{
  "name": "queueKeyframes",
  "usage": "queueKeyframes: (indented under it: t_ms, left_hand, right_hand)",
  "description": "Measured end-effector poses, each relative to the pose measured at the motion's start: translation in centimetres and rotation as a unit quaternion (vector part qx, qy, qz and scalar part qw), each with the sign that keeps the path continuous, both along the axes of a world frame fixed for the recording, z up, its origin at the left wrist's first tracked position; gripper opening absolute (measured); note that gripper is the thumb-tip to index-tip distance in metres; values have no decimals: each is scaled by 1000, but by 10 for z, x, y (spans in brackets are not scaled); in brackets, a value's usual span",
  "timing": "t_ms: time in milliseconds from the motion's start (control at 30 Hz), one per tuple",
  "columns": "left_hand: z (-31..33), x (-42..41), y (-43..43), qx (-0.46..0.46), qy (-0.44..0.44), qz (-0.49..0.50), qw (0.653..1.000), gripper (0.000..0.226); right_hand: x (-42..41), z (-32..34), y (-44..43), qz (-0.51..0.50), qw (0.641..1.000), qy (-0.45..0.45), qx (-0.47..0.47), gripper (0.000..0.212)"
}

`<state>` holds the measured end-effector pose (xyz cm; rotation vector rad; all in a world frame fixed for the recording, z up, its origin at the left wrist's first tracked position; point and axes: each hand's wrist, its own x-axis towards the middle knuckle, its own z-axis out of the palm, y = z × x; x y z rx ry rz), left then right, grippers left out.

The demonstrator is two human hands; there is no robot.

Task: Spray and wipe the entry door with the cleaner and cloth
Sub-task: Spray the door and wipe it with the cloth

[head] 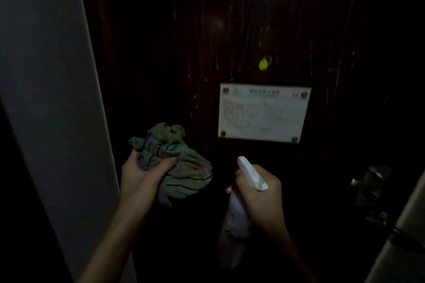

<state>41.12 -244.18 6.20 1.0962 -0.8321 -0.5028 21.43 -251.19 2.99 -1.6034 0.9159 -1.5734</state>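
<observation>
Dark wood is filling most of the frame: the entry door (264,18) is standing shut in dim light, its grain streaked with pale smears that are catching a glare near the top centre. Along the left edge a pale grey wall (46,76) is slanting down beside the door frame. At centre right a white plate (264,113) with blurred print is sitting fixed to the door by a screw in each corner, and just above it a small yellow peephole cover (265,63) is showing. Low on the right edge a metal door handle (370,181) is jutting out, dim and hard to make out. Both bare forearms are reaching up from the bottom of the frame. At lower centre the left hand (142,172) is gripping a bunched striped cloth (174,163), fingers closed around its middle, holding it near the door, though I cannot tell whether it is touching. To its right the right hand (259,195) is wrapping around the neck of a white spray bottle (236,213), its nozzle pointing up and left toward the door beneath the plate.
</observation>
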Motion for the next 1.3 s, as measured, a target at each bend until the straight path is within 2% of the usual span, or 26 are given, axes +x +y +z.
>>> queueKeyframes:
  t_ms: [100,200,333,467,600,733,967,1100,1200,1300]
  left_hand:
    - [51,1,-7,-35,-20,-15,999,33]
    - [101,0,-14,-69,-28,-26,997,29]
    - [160,5,-22,-108,-52,-36,992,25]
    - [214,10,-27,-137,-70,-39,987,24]
    - [246,10,-33,-155,-101,-32,982,20]
    - [267,10,-34,-164,-134,-17,977,25]
    - [256,14,-23,-139,-181,3,974,32]
    - [250,27,-19,-128,-167,25,977,33]
    - [251,34,-17,-120,-156,29,980,33]
    - [250,37,-12,-122,-165,39,978,30]
  right_hand:
    - [-3,53,-15,6,996,-12,-85,34]
    - [-6,107,-29,8,989,-14,-147,25]
    - [-10,174,-50,27,984,-18,-174,35]
    - [-13,236,-69,34,981,-50,-182,21]
    - [-11,276,-75,15,972,-40,-230,24]
    - [-2,301,-73,10,963,-8,-270,41]
    - [17,313,-81,21,957,57,-285,35]
    - [27,306,-84,31,962,42,-268,40]
    - [34,300,-78,25,954,39,-296,49]
    - [41,300,-79,4,948,39,-317,48]
